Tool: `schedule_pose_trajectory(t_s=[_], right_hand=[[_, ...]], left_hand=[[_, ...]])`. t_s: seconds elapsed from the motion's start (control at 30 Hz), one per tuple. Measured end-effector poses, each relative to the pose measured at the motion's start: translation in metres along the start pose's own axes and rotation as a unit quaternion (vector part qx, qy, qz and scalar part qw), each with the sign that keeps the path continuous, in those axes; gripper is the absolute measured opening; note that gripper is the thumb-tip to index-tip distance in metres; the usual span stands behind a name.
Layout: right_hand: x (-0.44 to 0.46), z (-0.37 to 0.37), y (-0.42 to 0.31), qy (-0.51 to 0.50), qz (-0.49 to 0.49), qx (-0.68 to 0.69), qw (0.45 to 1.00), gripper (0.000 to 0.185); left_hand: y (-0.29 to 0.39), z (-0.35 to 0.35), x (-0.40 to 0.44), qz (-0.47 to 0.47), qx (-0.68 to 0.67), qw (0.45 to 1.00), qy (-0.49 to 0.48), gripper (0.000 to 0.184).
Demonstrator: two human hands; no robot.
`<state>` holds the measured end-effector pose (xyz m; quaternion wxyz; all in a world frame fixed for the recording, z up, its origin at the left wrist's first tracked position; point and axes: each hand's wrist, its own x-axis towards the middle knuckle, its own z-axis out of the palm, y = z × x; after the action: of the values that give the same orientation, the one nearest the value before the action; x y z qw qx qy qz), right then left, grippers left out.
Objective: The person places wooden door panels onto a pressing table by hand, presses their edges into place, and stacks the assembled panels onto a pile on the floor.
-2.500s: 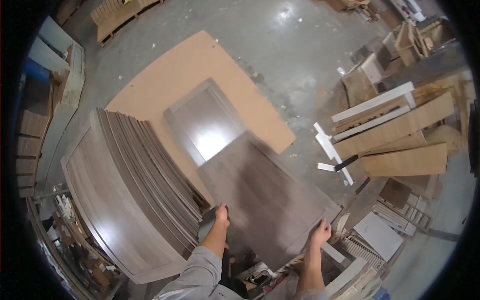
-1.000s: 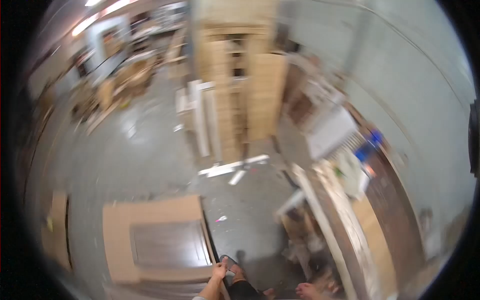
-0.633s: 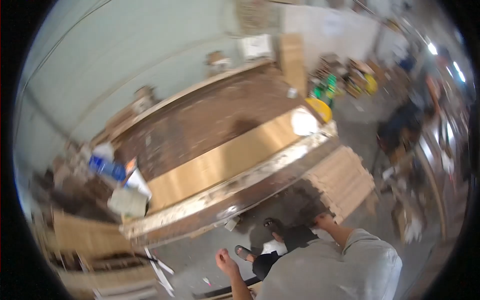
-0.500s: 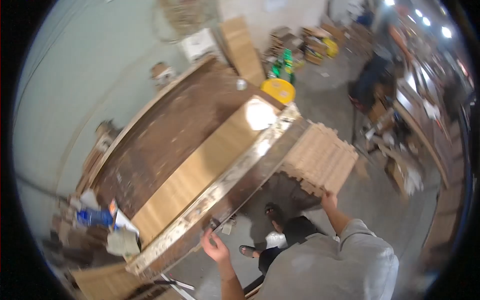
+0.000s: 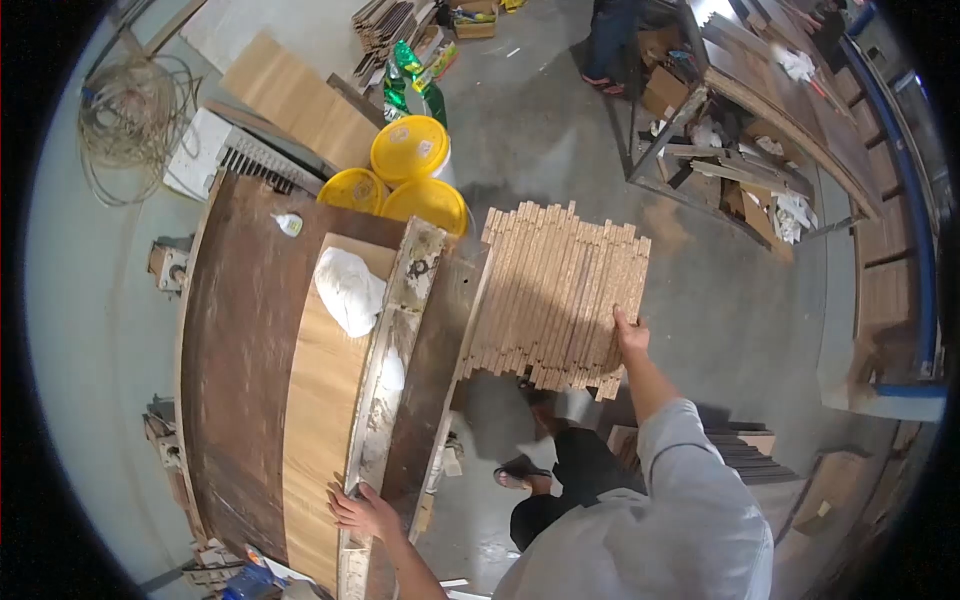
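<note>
A row of narrow wooden strips (image 5: 545, 295), standing packed side by side with uneven ends, sits to the right of the workbench. My right hand (image 5: 632, 338) grips the outermost strips at the right side of the row; part of its fingers is hidden. My left hand (image 5: 368, 514) lies with fingers spread over the near end of a long light wood board (image 5: 325, 430) and the pale, stained ledge (image 5: 375, 425) along it. A white cloth bundle (image 5: 350, 290) rests on the board's far end. On the ledge lies a white bottle (image 5: 392, 370).
The brown bench top (image 5: 240, 370) carries a small white glue bottle (image 5: 288, 224). Yellow-lidded buckets (image 5: 410, 148) stand beyond it. At the right is a metal-framed table (image 5: 790, 110) with scraps beneath; a person's legs (image 5: 608, 45) show nearby. Dark boards (image 5: 745, 455) lie behind my right arm.
My view has turned, so the bench now runs more upright. My left hand has come onto the board and ledge. My right hand has shifted farther along the outer side of the strips.
</note>
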<state>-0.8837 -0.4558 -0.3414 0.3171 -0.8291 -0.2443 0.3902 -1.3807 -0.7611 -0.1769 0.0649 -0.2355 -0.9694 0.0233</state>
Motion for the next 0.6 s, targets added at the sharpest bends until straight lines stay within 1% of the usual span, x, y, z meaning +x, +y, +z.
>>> schedule_pose_trajectory(t_s=[0.03,0.1,0.13,0.17,0.2,0.23,0.27,0.3,0.33,0.37,0.4,0.43,0.5,0.53,0.57,0.6], right_hand=[[0.004,-0.001,0.002,0.004,0.0,0.007,1.0,0.084],[0.009,-0.006,-0.007,0.083,-0.028,-0.083,0.993,0.065],[0.004,-0.013,-0.015,0.084,-0.033,-0.074,0.993,0.065],[-0.002,-0.024,-0.022,0.085,-0.039,-0.061,0.994,0.054],[-0.01,-0.04,-0.036,0.086,-0.049,-0.049,0.994,0.043],[-0.018,-0.062,-0.05,0.081,-0.049,-0.036,0.995,0.042],[-0.025,-0.089,-0.067,0.076,-0.051,-0.022,0.996,0.042],[-0.037,-0.117,-0.085,0.083,-0.072,-0.017,0.994,0.034],[-0.062,-0.148,-0.111,0.081,-0.058,0.01,0.995,0.03],[-0.111,-0.182,-0.152,0.065,-0.076,0.027,0.995,0.029],[-0.12,-0.208,-0.149,0.066,-0.113,0.02,0.991,0.03],[-0.136,-0.228,-0.148,0.074,-0.125,0.03,0.989,0.03],[-0.173,-0.27,-0.147,0.053,-0.289,0.095,0.951,0.022],[-0.207,-0.287,-0.159,0.065,-0.295,0.101,0.948,0.022],[-0.251,-0.297,-0.183,0.08,-0.368,0.045,0.925,0.024],[-0.289,-0.305,-0.2,0.093,-0.435,-0.012,0.896,0.027]], left_hand=[[0.003,-0.001,0.0,-0.01,0.009,1.0,-0.012,0.061],[0.007,-0.001,0.0,-0.009,0.0,1.0,-0.004,0.062],[0.002,0.0,0.001,-0.013,0.012,1.0,-0.025,0.062],[-0.005,0.001,0.001,-0.019,0.023,0.999,-0.046,0.062],[-0.005,-0.003,0.0,-0.012,0.002,0.999,-0.043,0.062],[-0.007,-0.007,-0.001,-0.015,-0.011,0.999,-0.034,0.062],[-0.006,-0.012,0.0,-0.015,-0.027,0.998,-0.059,0.062],[-0.005,-0.019,0.001,-0.013,-0.044,0.995,-0.085,0.062],[0.0,-0.035,-0.002,-0.002,-0.091,0.993,-0.073,0.062],[0.001,-0.042,-0.003,-0.001,-0.109,0.992,-0.066,0.062],[-0.001,-0.046,-0.005,0.007,-0.127,0.99,-0.068,0.062],[-0.003,-0.049,-0.006,0.017,-0.144,0.987,-0.071,0.061],[-0.002,-0.056,-0.01,0.022,-0.168,0.984,-0.054,0.061],[-0.004,-0.059,-0.013,0.023,-0.175,0.983,-0.041,0.061],[-0.002,-0.068,-0.015,0.031,-0.187,0.981,-0.038,0.061],[0.001,-0.079,-0.016,0.026,-0.251,0.967,-0.036,0.061]])
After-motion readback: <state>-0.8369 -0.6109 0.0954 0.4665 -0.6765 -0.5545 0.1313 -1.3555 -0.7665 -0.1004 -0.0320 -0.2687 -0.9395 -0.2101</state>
